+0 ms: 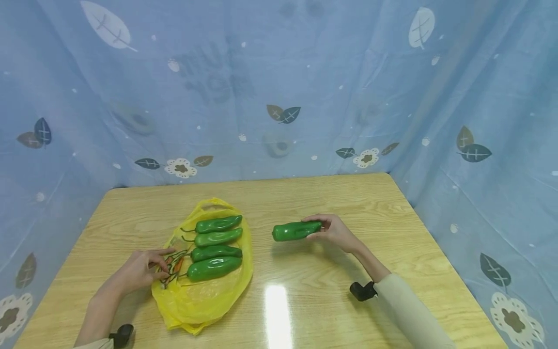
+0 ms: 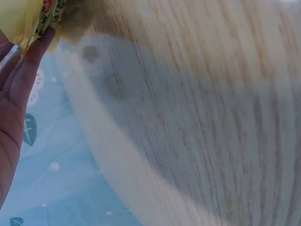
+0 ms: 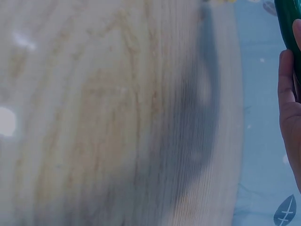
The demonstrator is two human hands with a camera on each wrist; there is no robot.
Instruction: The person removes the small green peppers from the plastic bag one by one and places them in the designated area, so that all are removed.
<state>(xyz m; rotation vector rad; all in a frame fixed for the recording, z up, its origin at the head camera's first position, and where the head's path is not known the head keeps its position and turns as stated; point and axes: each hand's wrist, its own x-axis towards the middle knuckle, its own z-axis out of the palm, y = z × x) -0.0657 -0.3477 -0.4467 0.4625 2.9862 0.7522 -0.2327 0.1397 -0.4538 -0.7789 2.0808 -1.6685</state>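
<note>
Several long green peppers [image 1: 214,268] lie in a row on a spread yellow plastic bag [image 1: 205,301], stems pointing left. My left hand [image 1: 137,271] pinches the bag's left edge, by its dark and orange printed part [image 1: 173,264]. In the left wrist view, the fingers [image 2: 29,70] meet the gathered yellow plastic. To the right of the bag, my right hand [image 1: 333,231] grips another green pepper [image 1: 289,231] by one end, its blunt end toward the bag. The right wrist view catches only part of this pepper [image 3: 285,21] and the hand [image 3: 290,108].
The wooden table [image 1: 348,194] carries the bag left of its middle. A blue curtain [image 1: 244,77] with leaves and flowers hangs behind and along both sides. Black wrist cameras [image 1: 363,291] sit at both wrists. Light glares off the table's front.
</note>
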